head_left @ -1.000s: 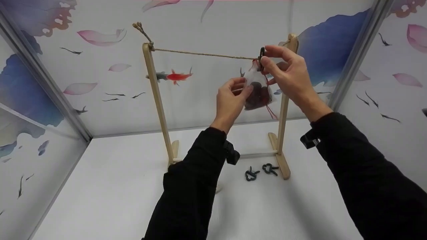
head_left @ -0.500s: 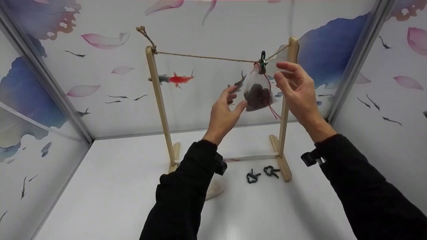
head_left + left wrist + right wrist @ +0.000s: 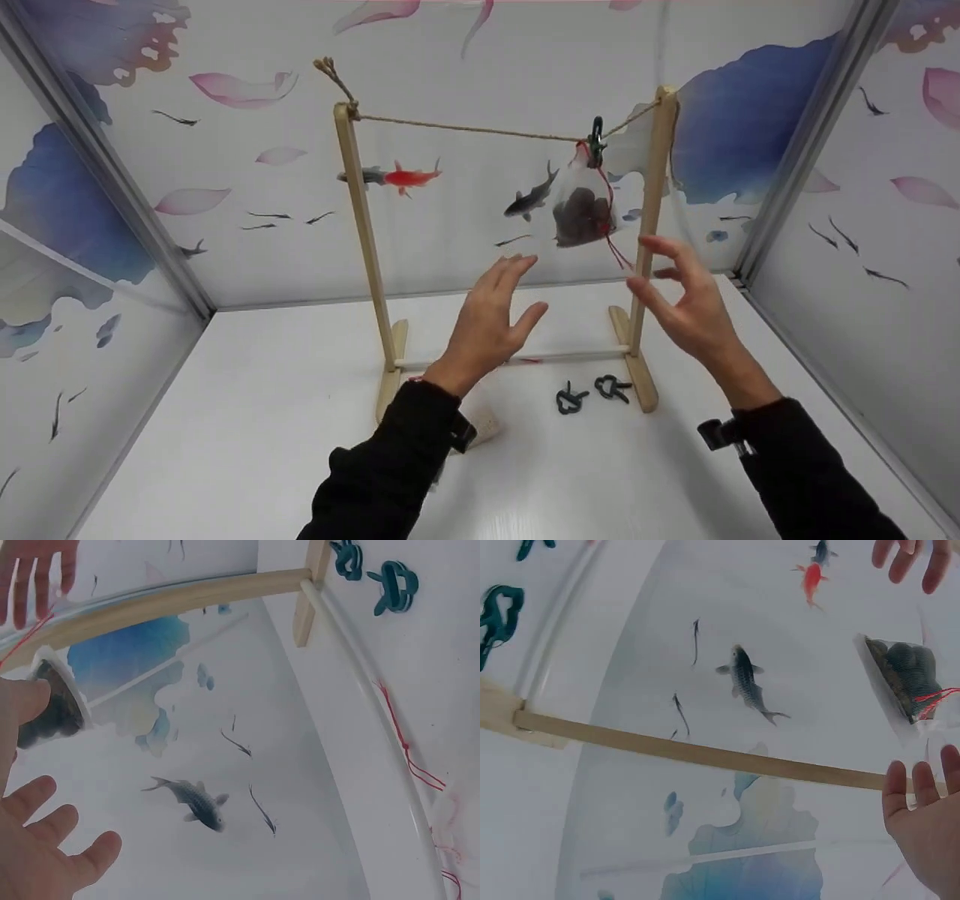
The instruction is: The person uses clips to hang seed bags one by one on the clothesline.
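Note:
A sheer drawstring bag of dark round objects hangs near the right end of a rope. A dark green clip fastens its neck to the rope. Its red cord dangles beside it. My left hand, fingers extended and thumb apart, is below and left of the bag, touching nothing. Lower right of the bag is my right hand, its fingers loosely bent around nothing. The right wrist view shows the bag beyond that hand. Two more clips lie on the white table.
A wooden stand with a left post and right post carries the rope. A white rod joins its feet. Partly behind my left arm lies a light beige thing, with red cord nearby. Printed walls enclose the table.
Both hands have let go, the left of the bag and the right of the clip, and moved down toward me. The bag stays hanging from the rope.

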Tool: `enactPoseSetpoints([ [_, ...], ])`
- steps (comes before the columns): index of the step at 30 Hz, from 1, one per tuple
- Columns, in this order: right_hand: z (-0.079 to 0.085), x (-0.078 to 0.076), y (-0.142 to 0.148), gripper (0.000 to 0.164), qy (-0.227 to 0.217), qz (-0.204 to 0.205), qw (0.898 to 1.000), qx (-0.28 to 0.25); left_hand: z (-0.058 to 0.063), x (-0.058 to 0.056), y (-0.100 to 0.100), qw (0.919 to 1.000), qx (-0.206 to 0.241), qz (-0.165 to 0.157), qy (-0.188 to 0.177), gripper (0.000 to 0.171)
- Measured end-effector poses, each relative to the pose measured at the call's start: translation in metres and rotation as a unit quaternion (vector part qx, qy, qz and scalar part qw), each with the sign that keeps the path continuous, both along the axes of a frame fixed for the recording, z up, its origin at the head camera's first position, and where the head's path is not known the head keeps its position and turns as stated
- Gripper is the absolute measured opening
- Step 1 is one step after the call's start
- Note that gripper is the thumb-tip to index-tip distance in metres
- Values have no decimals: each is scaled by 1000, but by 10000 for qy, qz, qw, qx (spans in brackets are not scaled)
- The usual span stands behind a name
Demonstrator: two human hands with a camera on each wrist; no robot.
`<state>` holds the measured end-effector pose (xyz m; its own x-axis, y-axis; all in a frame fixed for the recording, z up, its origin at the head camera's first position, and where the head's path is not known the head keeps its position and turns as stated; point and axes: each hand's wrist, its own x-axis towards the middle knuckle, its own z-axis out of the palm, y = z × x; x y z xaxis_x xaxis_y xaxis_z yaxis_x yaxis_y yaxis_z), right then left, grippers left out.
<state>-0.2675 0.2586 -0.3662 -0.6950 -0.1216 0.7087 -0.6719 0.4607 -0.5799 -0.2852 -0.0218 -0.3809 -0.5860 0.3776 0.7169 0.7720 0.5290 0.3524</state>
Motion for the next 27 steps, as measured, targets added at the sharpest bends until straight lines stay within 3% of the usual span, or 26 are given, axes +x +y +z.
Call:
enactPoseSetpoints([
  [2,-17,4,4,59,-145,-104,9979,622,-10,6,-4,9991,-196,83,357,56],
  [5,-42,9,7,66,-435,-157,9902,1320,-26,16,-10,9975,-349,159,593,56],
  [11,-80,10,9,83,-1245,-205,9713,2017,-62,29,-18,9975,-438,172,524,59],
  [20,-121,6,12,88,-2536,-708,9139,3089,-108,38,-21,9980,-625,91,19,63],
  [24,-134,6,12,82,-2803,-891,8850,3608,-122,42,-20,9974,-692,61,-183,64],
  [27,-139,5,13,70,-2853,-994,8714,3866,-130,45,-19,9967,-749,97,-290,63],
])
